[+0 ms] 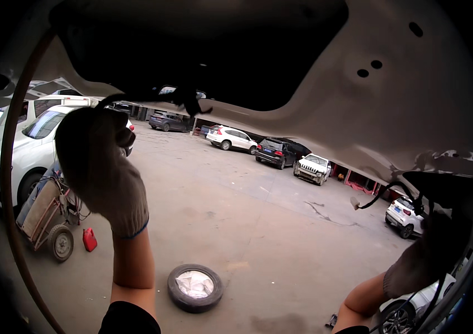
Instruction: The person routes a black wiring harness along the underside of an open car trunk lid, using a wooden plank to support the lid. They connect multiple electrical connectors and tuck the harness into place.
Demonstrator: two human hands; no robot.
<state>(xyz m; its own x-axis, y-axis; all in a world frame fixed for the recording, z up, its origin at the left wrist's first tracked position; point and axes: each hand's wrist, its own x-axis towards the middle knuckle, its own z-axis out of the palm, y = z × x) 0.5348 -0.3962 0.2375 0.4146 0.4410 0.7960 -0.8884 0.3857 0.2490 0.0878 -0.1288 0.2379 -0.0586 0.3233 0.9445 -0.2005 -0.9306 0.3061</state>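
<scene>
A pale metal panel (325, 111) with a large dark opening spans overhead. My left hand (108, 167), in a grey knit glove, is raised to its left edge. The fingers are curled, and their dark tips hide what is in them. A black cable (136, 97) runs along the panel's edge beside that hand. At the right, my gloved right hand (412, 267) reaches up into deep shadow, which hides its fingers. Near it hangs a black wire (381, 194) with a pale connector (355, 204) at its end.
A brown hose or strip (15, 139) curves down the left side. On the ground lies a tyre (176, 298) with white bags inside. A red jerrycan (89, 240) stands beside a two-wheeled cart (44, 214). Several cars, including a white SUV (312, 168), are parked across the yard.
</scene>
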